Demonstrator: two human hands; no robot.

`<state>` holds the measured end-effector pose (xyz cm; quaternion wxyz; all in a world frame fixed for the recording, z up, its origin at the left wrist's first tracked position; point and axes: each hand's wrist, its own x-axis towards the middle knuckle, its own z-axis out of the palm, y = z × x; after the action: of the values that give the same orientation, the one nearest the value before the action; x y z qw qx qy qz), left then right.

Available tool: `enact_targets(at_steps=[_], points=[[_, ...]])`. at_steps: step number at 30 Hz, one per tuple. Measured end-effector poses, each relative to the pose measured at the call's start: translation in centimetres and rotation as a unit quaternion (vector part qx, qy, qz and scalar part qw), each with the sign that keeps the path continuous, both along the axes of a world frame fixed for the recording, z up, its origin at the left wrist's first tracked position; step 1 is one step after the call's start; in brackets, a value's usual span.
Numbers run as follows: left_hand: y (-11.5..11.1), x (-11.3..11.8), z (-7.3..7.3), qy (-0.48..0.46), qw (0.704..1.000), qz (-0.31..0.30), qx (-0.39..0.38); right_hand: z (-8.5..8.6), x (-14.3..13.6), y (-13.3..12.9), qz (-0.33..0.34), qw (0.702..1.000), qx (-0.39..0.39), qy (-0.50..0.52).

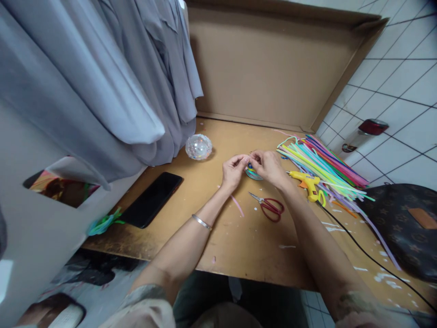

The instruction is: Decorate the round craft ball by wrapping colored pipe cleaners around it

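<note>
My left hand (234, 172) and my right hand (269, 166) meet over the middle of the table, fingertips pinched close together. Whatever they pinch is too small and too covered to name. Just below the fingertips shows a small round piece (254, 174) in blue, green and yellow, partly hidden by my right hand. Red-handled scissors (271, 208) lie nearer to me, their blades partly open. A pink strip (236, 205) lies beside my left wrist. To the right of my right hand rests a yellow glue gun (307, 183) with a black cord.
A heap of coloured pipe cleaners (324, 164) spreads at the right, near a dark patterned bag (406, 228). A clear dotted bowl-like ball (198, 147) stands at the back left. The black phone (152, 199) lies at left, below a grey curtain (136, 82). Cardboard (266, 64) closes the back.
</note>
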<state>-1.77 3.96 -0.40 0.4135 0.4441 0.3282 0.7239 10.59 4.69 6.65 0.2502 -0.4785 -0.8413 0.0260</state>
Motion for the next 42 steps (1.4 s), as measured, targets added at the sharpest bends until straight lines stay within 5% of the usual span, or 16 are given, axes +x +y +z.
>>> enact_targets(at_steps=[14,42], points=[[0.0,0.1,0.6,-0.073,0.997,0.001,-0.034,-0.1,-0.6,0.3,-0.020,0.975,-0.094,0.198],[0.0,0.3,0.8,-0.037,0.999,-0.013,-0.021,-2.4,-1.5,0.7,0.032,0.928,-0.069,0.364]])
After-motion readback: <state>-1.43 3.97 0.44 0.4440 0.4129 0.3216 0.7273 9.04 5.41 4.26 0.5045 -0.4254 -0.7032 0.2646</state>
